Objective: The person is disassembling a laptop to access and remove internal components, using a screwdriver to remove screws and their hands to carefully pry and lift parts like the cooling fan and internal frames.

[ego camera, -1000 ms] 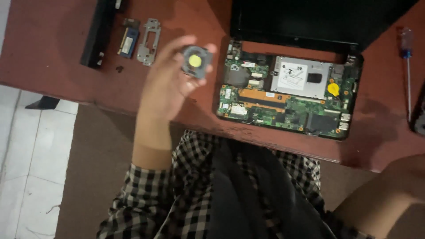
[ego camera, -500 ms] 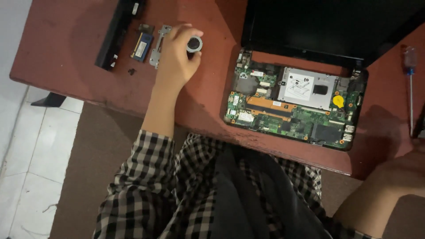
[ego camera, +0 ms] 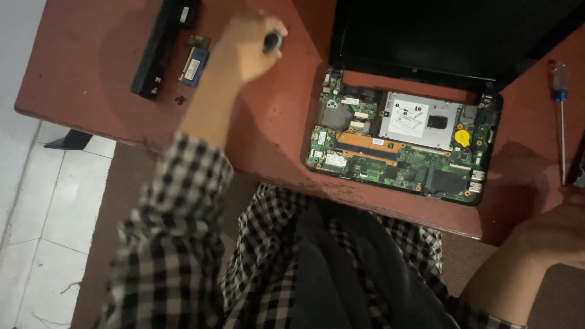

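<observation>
Left hand moved farther out; fan at fingertips.

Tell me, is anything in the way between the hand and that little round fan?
No, nothing visible. The left hand already grips the small round fan over the red table. The memory card and long black battery lie off to one side of it.

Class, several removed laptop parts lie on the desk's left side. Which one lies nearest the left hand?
The small blue-green circuit card, just beside the left hand; the long black battery lies farther left.
</observation>
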